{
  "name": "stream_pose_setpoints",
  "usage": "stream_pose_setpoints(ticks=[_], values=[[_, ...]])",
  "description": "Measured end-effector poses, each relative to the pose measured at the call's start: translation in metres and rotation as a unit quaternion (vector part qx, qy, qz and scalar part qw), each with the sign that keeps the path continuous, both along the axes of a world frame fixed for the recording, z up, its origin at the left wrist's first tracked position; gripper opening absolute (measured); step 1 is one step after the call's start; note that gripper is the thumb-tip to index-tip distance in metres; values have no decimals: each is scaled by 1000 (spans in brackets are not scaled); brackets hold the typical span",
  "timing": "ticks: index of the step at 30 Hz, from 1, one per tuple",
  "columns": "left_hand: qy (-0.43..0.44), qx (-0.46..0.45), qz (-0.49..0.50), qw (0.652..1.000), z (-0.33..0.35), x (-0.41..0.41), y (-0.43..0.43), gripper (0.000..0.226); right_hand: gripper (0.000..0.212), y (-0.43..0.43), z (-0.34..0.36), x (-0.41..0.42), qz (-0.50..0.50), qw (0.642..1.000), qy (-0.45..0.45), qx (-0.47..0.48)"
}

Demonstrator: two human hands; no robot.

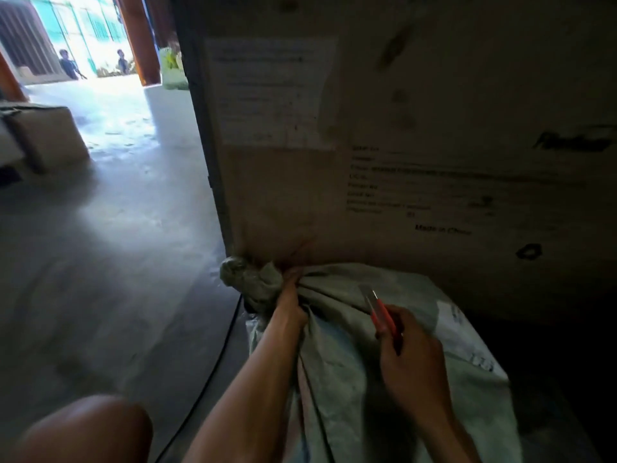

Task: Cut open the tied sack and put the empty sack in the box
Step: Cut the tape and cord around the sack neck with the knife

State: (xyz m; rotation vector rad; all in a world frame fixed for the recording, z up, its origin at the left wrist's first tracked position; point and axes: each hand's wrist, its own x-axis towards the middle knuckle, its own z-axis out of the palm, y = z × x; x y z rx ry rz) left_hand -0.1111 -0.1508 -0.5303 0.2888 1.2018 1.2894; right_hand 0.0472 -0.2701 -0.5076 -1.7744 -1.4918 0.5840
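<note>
A full pale green woven sack (350,345) lies on the floor in front of me, its neck bunched and tied into a knot (247,279) at the far left end. My left hand (292,302) grips the gathered neck just behind the knot. My right hand (410,352) holds a red utility knife (380,312), its blade extended and pointing up toward the neck, a short way right of my left hand. A very large cardboard box (434,145) with printed text and a paper label stands directly behind the sack.
A grey concrete floor (117,262) stretches to the left toward a bright doorway, where two persons stand far off. A smaller cardboard box (46,135) sits at the left. A black cable (213,369) runs along the floor beside the sack. My knee (83,432) is at lower left.
</note>
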Motion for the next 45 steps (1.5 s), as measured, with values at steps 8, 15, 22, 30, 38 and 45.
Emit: stream_pose_setpoints(ticks=[8,15,22,30,38,45], values=[[-123,90,-91,984,33,11,-49,51,22,-4,49,-3,-22,980,87,175],[-32,216,-160,963,112,13,-86,39,27,12,118,-11,62,967,62,241],[-57,281,-151,946,125,12,-90,45,29,-1,118,5,78,956,114,258],[-44,258,-192,946,111,4,-98,42,28,-27,92,-2,95,960,55,257],[65,332,-122,933,102,-8,-92,51,33,-37,111,-16,72,942,23,327],[179,378,-60,906,87,-9,-87,34,34,-41,109,-25,82,944,-36,318]])
